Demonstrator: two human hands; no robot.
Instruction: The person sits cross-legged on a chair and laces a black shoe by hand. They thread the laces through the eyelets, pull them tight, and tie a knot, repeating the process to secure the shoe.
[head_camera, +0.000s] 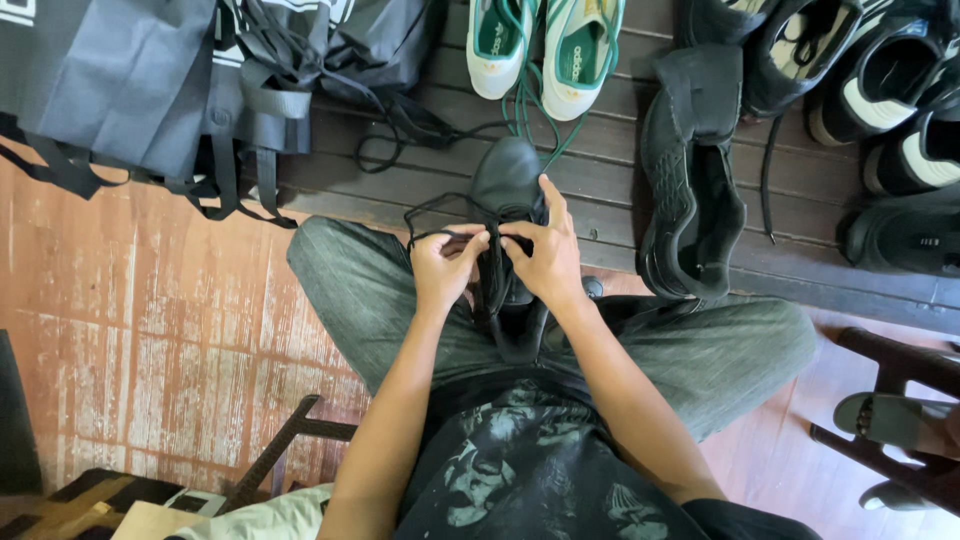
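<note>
Worn reddish floorboards (150, 330) meet a darker wooden step (600, 200) where the person sits cross-legged with a black shoe (507, 190) resting between the knees, toe pointing away. Fingers (470, 238) of the left hand (440, 268) are pinched together on a black lace (430, 212) that loops out to the left of the shoe. Fingers (518, 238) of the right hand (548, 258) are closed on the lacing at the shoe's tongue, with the thumb stretched up along the upper. Just to the right lies another black shoe (690, 180) on its side. Beyond stands a pair of white and green shoes (545, 45), their green laces trailing toward the held shoe. Dark bags (130, 80) sit at the upper left, more black shoes (880, 90) at the upper right.
</note>
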